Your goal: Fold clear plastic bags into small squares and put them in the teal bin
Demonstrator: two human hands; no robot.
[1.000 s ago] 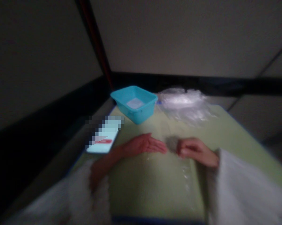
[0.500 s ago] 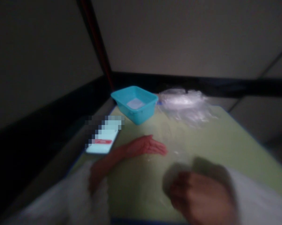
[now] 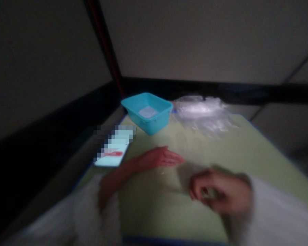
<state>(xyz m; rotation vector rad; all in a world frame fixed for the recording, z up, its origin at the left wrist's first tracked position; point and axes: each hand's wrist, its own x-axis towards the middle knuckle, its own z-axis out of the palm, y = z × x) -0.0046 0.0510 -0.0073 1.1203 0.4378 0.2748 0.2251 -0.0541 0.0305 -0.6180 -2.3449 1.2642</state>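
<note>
My left hand (image 3: 161,158) lies flat on the pale green table top (image 3: 243,150), fingers stretched out toward the right, pressing on a thin clear film that is barely visible. My right hand (image 3: 218,191) hovers just to the right and nearer to me, its fingers curled inward as in a pinch; it is blurred, and what it holds, if anything, I cannot make out. Both forearms wear fluffy white sleeves.
A turquoise plastic tub (image 3: 148,112) stands at the far left of the table. Beside it lies a heap of clear plastic bags (image 3: 204,114). A lit phone (image 3: 113,150) rests at the table's left edge. Dark walls close in behind and to the left.
My right hand pulled back toward me from beside the left fingertips, then moved forward and up a little. The left hand stayed flat in place.
</note>
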